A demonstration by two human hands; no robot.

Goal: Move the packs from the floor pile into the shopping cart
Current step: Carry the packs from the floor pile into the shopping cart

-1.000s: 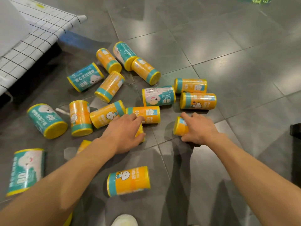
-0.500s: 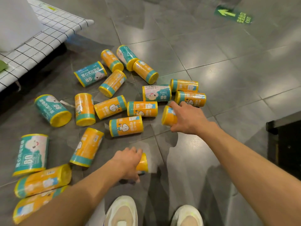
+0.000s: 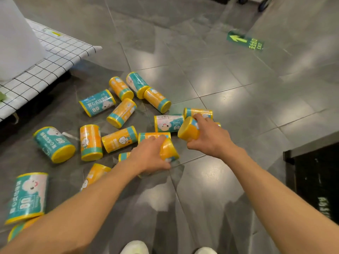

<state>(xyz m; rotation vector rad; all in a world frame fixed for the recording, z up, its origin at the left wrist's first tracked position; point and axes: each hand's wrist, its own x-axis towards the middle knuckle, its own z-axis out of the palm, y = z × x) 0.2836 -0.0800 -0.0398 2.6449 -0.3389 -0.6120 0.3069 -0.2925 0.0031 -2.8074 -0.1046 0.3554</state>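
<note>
On the grey tiled floor (image 3: 229,110) many cylindrical packs (image 3: 119,139) lie on their sides, orange ones and bigger teal ones, close together. The left hand (image 3: 148,158) has its fingers curled round one orange pack (image 3: 167,150), and the right hand (image 3: 209,138) grips another orange pack (image 3: 189,130) with its flat yellow end turned toward the camera. Both held packs appear lifted above the pile.

I think the wrapping is smooth and shiny, so a pack may slip from a loose grip and roll away on the glossy tiles. A dropped pack may also knock its neighbours and scatter them.

No cart basket is visible; only small wheels (image 3: 262,5) show at the top edge, so I cannot tell where the cart stands. A white platform with a black grid (image 3: 55,57) stands at the left, a dark box (image 3: 315,180) at the right, and a green exit arrow (image 3: 245,42) is on the floor.
</note>
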